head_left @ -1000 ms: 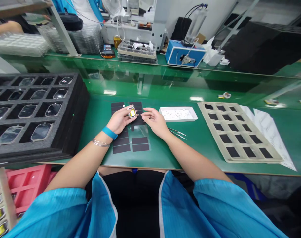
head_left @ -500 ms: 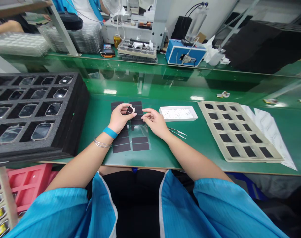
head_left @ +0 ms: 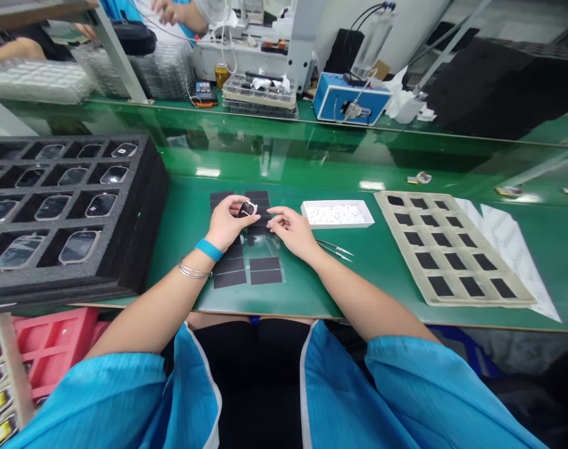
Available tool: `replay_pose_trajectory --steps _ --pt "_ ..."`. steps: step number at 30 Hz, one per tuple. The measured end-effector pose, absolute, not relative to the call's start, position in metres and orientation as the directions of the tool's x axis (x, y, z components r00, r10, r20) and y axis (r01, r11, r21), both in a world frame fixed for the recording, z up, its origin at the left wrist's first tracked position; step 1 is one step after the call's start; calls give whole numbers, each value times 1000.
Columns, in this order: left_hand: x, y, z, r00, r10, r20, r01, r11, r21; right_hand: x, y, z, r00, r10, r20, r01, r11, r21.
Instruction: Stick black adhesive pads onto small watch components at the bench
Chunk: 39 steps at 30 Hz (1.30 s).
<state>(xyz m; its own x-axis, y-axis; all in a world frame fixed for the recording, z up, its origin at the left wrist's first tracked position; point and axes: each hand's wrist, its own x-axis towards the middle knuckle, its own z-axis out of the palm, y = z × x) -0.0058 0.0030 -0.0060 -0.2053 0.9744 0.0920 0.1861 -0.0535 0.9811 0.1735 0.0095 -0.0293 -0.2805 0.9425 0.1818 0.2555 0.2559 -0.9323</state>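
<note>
Small watch (head_left: 247, 210), one: dark face with a pale mark, tilted; off the table (head_left: 307, 290), in the left hand (head_left: 225, 223), gripped between thumb and fingers. Lies directly left of the right hand's fingertips, a narrow gap between; its long axis is too small to judge fairly.
Right hand (head_left: 292, 232), bare: fingers loosely curled, nothing visible in them, pointing left toward the watch.
Dark strips (head_left: 265, 270), several: on the table, beneath and near of both hands.
White tray (head_left: 344, 225), one, small pieces inside: right of the right hand.
Tweezers (head_left: 337, 251): beside the right wrist.
Beige tray (head_left: 480, 302), dark patches in compartments: far right side.
Black foam tray (head_left: 101, 279), watches in pockets: left.
</note>
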Motion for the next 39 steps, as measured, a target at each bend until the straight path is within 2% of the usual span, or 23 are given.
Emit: replay_pose_trajectory --steps 39 --pt "-7 4 -7 -207 968 144 201 -102 974 176 12 -32 -298 932 204 312 297 -902"
